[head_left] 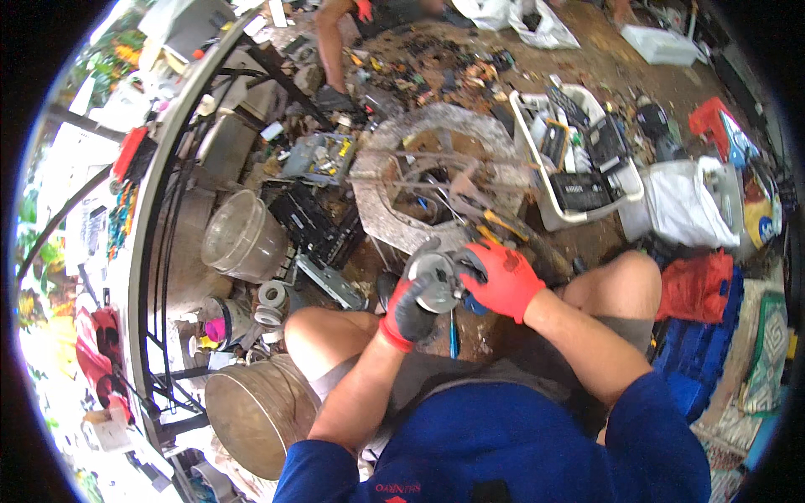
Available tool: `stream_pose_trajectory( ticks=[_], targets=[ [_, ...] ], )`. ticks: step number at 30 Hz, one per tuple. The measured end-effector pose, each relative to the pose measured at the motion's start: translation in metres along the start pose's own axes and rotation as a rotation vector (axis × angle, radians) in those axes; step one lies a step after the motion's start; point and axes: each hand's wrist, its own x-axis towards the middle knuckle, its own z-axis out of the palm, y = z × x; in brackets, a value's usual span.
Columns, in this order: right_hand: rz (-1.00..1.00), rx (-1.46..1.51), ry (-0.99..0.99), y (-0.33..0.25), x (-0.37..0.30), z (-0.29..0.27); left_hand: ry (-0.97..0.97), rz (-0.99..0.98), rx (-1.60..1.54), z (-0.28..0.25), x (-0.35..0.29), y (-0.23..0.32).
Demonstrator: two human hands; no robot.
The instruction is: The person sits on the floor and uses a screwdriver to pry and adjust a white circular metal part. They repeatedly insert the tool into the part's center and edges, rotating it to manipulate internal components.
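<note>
A white plastic crate (537, 180) of dark flat scrap parts is seen at two o'clock, with a white sack (683, 205) beside it at three o'clock and a red bag (696, 285) below that; a clear plastic jar (243, 239) lies at nine o'clock. At centre, a round grey metal disc part (436, 281) is gripped between both gloved hands; the left hand (408, 314) is closed under it, and the right hand (501, 278) is curled over its right edge.

Both gloved hands grip a round grey metal part (436, 281) (perhaps a small motor casing): left hand (409, 312) beneath it, right hand (503, 277) clasping its right side, above the person's bare knees.
</note>
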Motion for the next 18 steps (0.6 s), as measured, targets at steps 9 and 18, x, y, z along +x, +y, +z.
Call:
stream_pose_trajectory(
  ticks=[9, 18],
  targets=[
    [0.186, 0.406, 0.082, 0.002, 0.008, 0.021, 0.041, 0.145, 0.24, 0.004, -0.001, -0.011],
    [0.357, 0.872, 0.032, 0.014, 0.011, 0.027, 0.019, 0.335, 0.746, -0.005, 0.01, -0.03]
  ],
)
